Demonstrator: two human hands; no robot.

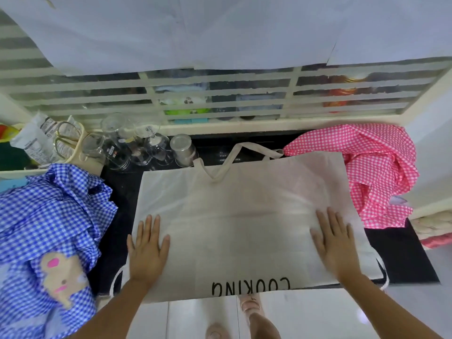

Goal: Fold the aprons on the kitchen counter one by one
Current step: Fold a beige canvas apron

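Note:
A cream apron (239, 216) printed with "COOKING" lies spread flat on the black counter (401, 260), its neck strap (234, 152) looping toward the back. My left hand (146, 250) presses flat on its left edge with straight fingers. My right hand (335, 243) lies flat on its right side, fingers spread. A crumpled blue checked apron (49, 221) with a bear patch is heaped at the left. A crumpled pink checked apron (374, 172) sits at the back right.
Upturned glasses (127, 145) and a steel cup (183, 149) stand at the back left beside a packet and scissors (66, 140). A barred window (220, 94) runs behind the counter. The counter's front edge is near my feet.

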